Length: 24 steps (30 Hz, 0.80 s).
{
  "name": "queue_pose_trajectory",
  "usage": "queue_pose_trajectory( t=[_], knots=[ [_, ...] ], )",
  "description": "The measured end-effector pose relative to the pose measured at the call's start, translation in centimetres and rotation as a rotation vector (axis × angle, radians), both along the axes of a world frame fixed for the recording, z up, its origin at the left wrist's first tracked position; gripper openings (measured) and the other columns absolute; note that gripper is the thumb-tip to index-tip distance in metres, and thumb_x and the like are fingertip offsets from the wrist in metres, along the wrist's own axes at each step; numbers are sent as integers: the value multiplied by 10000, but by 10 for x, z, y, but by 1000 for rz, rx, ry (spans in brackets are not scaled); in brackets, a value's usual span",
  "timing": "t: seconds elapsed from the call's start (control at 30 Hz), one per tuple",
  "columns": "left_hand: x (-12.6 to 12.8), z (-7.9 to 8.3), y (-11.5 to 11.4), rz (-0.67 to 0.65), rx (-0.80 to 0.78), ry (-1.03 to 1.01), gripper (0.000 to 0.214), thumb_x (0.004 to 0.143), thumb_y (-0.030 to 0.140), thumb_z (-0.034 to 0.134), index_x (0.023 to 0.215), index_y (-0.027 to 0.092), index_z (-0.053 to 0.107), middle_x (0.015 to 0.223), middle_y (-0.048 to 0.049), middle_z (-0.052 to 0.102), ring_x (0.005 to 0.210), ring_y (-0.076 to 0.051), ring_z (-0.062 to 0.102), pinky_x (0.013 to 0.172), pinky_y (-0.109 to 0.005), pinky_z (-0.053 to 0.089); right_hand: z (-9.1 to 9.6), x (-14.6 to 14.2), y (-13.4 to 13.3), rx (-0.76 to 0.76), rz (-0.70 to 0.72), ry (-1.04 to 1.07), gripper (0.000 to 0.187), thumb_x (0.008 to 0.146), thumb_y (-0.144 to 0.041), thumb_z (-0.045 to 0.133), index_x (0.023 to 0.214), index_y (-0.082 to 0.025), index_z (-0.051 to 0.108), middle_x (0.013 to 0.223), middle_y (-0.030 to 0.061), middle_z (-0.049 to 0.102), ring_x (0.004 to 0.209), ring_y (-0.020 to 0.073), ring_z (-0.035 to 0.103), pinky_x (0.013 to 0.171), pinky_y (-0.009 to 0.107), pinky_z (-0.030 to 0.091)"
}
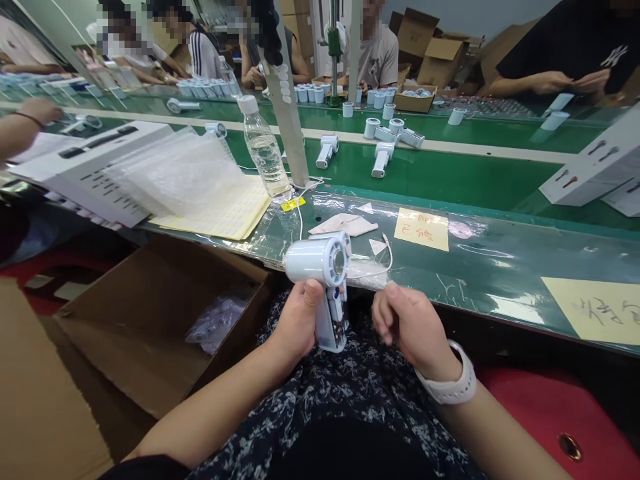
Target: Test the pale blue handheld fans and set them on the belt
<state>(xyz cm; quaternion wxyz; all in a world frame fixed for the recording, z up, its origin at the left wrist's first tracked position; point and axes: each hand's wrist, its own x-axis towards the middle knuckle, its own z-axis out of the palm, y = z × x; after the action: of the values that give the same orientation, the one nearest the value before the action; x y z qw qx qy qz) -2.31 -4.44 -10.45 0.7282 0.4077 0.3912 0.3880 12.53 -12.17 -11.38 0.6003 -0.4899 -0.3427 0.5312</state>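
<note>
My left hand (299, 321) is wrapped round the handle of a light-blue handheld fan (309, 261), holding it upright over my lap at the table's front edge. The handle's side facing right is uncovered, and dark inner parts show along it. To the right, apart from the fan, my right hand (411, 323) is raised with its fingers curled in and the thumb against them. Anything inside those fingers is hidden. Behind the fan, a white cloth piece (345, 225) and a white cable (389, 257) lie on the tabletop.
A water bottle (264, 150) stands by a metal post (290, 113). Yellow sheets (245, 213) and plastic film lie left. Several fans (383, 160) rest on the green conveyor (450, 173). White boxes (595, 167) stand right. Below left is an open carton (150, 360). Co-workers sit opposite.
</note>
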Motion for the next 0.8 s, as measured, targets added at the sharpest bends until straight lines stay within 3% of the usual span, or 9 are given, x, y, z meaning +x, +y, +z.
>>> queue_pose_trajectory(
  t=[0.07,0.13,0.23,0.3,0.43,0.63,0.8],
  knots=[
    [-5,-2,7,81,-9,-16,692,517,809,730,711,149,652,677,-38,639,625,-166,583,588,-280,485,-2,14,19,-52,-52,-233,427,965,-438,474,637,-183,570,572,13,592,429,110,502,431,244,365],
    [-10,-4,11,131,-30,-36,689,514,783,756,764,148,662,700,-37,646,632,-165,583,601,-283,488,-4,26,44,-83,-67,-651,310,989,-346,419,894,-167,654,739,48,664,570,145,592,527,266,440],
    [-16,-5,14,124,-57,-61,687,523,780,755,749,138,664,699,-42,642,604,-150,563,584,-273,484,-10,36,90,-117,-26,-1233,344,980,-217,410,1267,-122,572,1039,149,673,855,233,639,714,340,474],
    [-21,-3,16,97,-92,-83,688,521,793,747,699,134,659,698,-48,640,608,-146,568,583,-260,492,-18,37,118,-131,28,-1399,375,943,-186,477,1296,-94,563,1116,203,638,927,289,620,724,364,446],
    [-33,4,24,87,-171,-168,679,545,810,721,663,143,673,714,-58,650,708,-189,637,663,-270,539,-31,39,148,-83,125,-1488,202,905,-135,482,893,-137,684,894,145,655,812,257,610,645,321,375],
    [-39,4,39,10,-273,-298,690,601,831,666,663,144,666,926,-115,715,809,-222,668,749,-302,557,-35,53,146,34,-7,-1443,337,923,-306,399,600,-220,438,650,60,564,650,198,526,593,312,303],
    [-26,-2,48,-65,-325,-348,697,607,840,652,681,147,667,927,-122,726,811,-212,666,769,-306,556,-34,60,142,30,-91,-1338,496,922,-488,361,501,-238,285,467,9,403,503,159,399,547,312,254]
  ],
)
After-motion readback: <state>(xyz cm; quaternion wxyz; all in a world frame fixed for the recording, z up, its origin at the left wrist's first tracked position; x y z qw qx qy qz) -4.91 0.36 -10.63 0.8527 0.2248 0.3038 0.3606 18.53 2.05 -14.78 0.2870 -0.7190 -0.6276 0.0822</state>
